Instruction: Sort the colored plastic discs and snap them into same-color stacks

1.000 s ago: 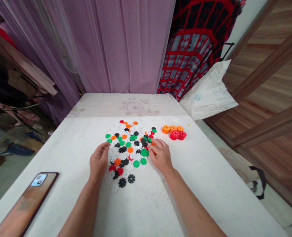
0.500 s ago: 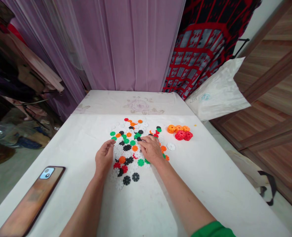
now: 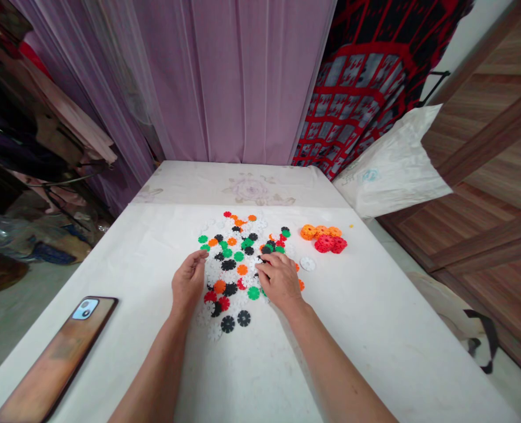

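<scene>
Notched plastic snowflake discs in white, black, green, orange and red lie in a loose pile, one green disc [image 3: 253, 293] near its front. At the pile's left edge is my left hand [image 3: 189, 279], its thumb and fingers drawn together; whatever is between them is hidden. My right hand [image 3: 281, 281] rests over the right side of the pile, fingers bent and slightly apart, fingertips touching white and dark discs. Right of it sit an orange joined cluster [image 3: 320, 232] and a red joined cluster [image 3: 330, 244]. A single white disc [image 3: 307, 264] lies just before them.
The white-covered table [image 3: 366, 329] carries a phone [image 3: 62, 358] at its left edge. A tiny yellow piece [image 3: 351, 226] lies near the right edge. Beyond that edge a white plastic bag [image 3: 393, 167] hangs. A purple curtain [image 3: 234, 82] closes off the back.
My right hand has shifted slightly right and toward me across the discs, uncovering black and green ones behind it. My left hand stays almost where it was. The view has tilted slightly.
</scene>
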Motion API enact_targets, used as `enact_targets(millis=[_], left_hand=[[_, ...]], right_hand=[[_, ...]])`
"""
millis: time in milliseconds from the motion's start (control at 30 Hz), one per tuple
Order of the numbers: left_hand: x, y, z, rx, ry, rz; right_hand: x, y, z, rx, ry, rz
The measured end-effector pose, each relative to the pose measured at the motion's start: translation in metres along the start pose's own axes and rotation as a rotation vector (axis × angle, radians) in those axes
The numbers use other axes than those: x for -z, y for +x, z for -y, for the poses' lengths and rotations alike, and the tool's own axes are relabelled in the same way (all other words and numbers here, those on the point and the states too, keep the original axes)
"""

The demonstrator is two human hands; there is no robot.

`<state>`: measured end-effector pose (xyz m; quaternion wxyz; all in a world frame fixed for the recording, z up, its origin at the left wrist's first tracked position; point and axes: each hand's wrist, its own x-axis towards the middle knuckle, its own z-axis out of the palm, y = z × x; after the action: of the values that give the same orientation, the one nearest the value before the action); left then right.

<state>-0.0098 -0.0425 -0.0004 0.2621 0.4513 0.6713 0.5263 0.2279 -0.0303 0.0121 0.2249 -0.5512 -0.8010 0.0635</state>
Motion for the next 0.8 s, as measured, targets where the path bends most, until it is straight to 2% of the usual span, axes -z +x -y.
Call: enact_targets(millis=[233,400,533,800], left_hand=[[-0.001,-0.001,-0.003,-0.026,0.01,-0.018],[0.001,-0.001,-0.004,-0.03,0.046,-0.009],[0.002,0.0,-0.002,-0.03,0.069,-0.002],[0.001,0.0,0.0,-0.038,0.068,0.001]], right_hand=[[0.002,-0.013,0.003,-0.071,0.016,0.007],[0.013,0.0,0.017,-0.181,-0.065,0.122],[0.021,0.011,0.029,-0.214,-0.165,0.22],[0.014,0.017,0.026,-0.252,-0.111,0.233]])
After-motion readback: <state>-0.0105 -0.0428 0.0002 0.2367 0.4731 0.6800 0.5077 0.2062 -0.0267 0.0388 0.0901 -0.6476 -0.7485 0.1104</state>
